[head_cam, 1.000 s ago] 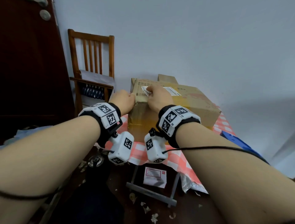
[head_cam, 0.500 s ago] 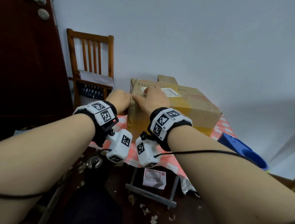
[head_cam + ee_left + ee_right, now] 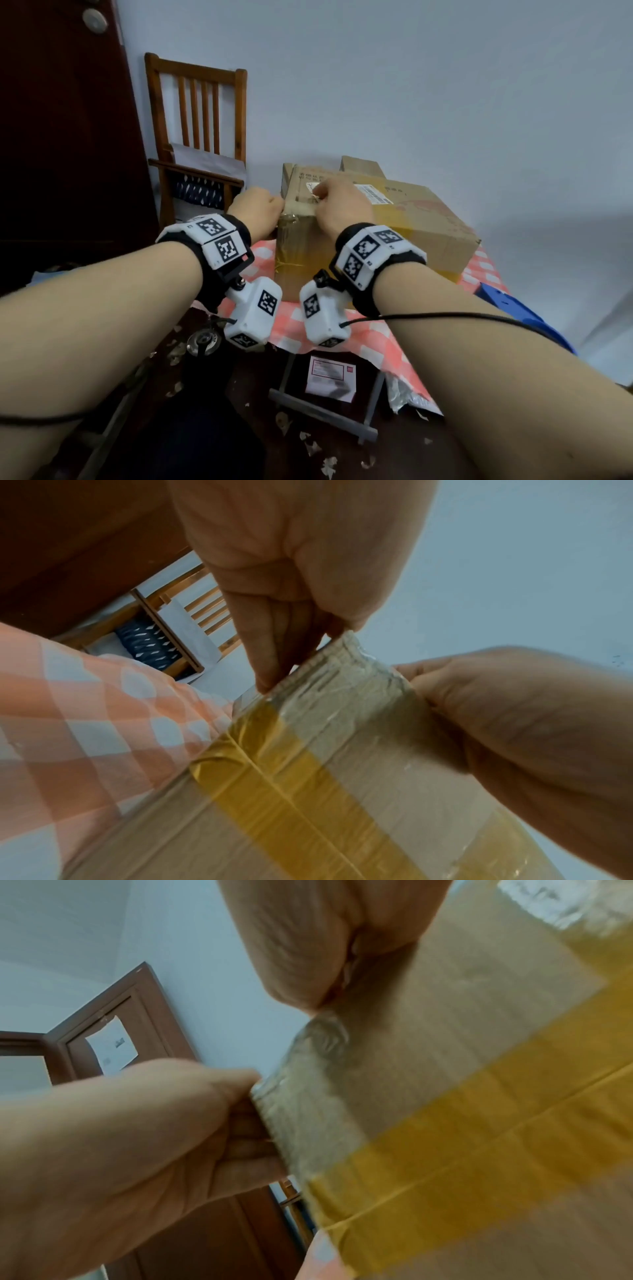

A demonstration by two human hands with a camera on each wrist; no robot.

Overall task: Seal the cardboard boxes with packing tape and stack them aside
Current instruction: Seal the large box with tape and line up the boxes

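**Two hands at the taped corner of one carton**

One brown corrugated cardboard box (image 3: 404, 233) sits on the counter's (image 3: 376, 342) near-left corner, over a red-and-white checked cloth. A second, smaller carton (image 3: 361, 167) peeks out behind it. One white printed label (image 3: 371, 192) lies on top, its writing unreadable. Yellowish glossy tape (image 3: 291, 785) crosses the side; wrinkled clear tape (image 3: 346, 674) wraps the edge. The left hand (image 3: 255, 214), fingers curled, pinches that clear tape. The right hand (image 3: 339, 205) presses curled fingers on the box top.

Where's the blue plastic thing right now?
In the head view, the blue plastic object lies at the right, beyond the checkered tablecloth, behind the right forearm.
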